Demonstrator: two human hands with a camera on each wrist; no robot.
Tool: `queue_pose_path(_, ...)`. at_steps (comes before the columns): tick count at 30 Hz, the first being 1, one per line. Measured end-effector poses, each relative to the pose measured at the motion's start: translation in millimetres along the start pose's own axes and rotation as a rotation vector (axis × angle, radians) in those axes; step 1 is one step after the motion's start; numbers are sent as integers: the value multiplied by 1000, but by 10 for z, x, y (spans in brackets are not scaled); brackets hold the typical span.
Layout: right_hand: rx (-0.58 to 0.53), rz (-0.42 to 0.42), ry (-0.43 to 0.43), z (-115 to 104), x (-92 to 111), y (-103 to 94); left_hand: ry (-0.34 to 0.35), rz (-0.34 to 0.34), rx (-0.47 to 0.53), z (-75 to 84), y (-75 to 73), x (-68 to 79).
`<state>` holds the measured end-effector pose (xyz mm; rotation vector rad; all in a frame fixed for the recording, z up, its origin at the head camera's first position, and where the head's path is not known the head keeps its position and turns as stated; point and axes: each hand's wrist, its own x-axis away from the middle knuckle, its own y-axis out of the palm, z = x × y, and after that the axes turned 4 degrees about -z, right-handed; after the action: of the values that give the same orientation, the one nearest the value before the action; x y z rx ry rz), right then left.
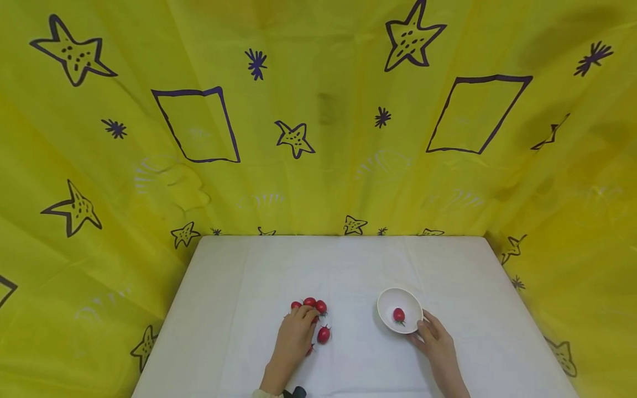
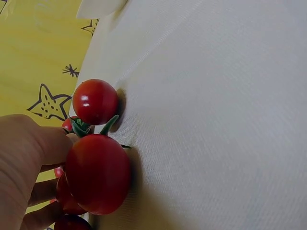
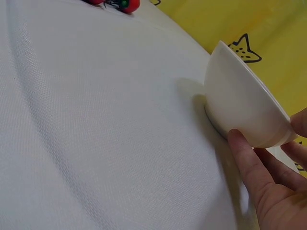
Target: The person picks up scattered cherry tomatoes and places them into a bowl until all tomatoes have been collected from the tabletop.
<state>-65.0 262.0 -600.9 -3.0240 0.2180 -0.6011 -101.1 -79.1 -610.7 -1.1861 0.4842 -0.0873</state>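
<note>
Tomatoes (image 1: 323, 334) lie bunched on the table (image 1: 239, 287) by the left hand (image 1: 293, 337), whose fingers bend among them; whether they pinch one, I cannot tell. The right hand (image 1: 437, 342) clasps the bowl (image 1: 386, 310), thumb at the rim, fingers below, seemingly to steady it; one tomato (image 1: 398, 315) sits inside.

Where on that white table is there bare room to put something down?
Bare table lies between the tomatoes and the bowl, along the back up to the yellow curtain, left of the left hand, and right of the right hand. It is crowded around the left hand, where the tomatoes cluster, and at the bowl, which the right hand holds.
</note>
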Motion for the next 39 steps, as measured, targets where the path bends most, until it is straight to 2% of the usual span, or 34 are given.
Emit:
queue_pose_path(7, -13, -1, -1, 2, -5, 6, -25, -17, 16, 6, 6, -10)
queue_pose_path(15, -20, -14, -43, 28, 3, 3, -50, -16, 53, 53, -15, -42)
queue_pose_path(23, -16, -14, -34, 15, 16, 9, 6, 51, 83, 92, -30, -99)
queue_pose_path(29, -13, -2, -32, 16, 11, 23, -6, -22, 118, 182, -73, -160)
queue_pose_path(32, -8, -2, -26, 16, 6, 24, 27, -5, 124, 222, -69, -186)
queue_pose_path(35, -16, 6, -37, 23, 4, 25, 79, 47, 116, 253, -47, -205)
queue_pose_path(39, -25, 7, -52, 40, 0, 19, 79, 20, 125, 302, -23, -242)
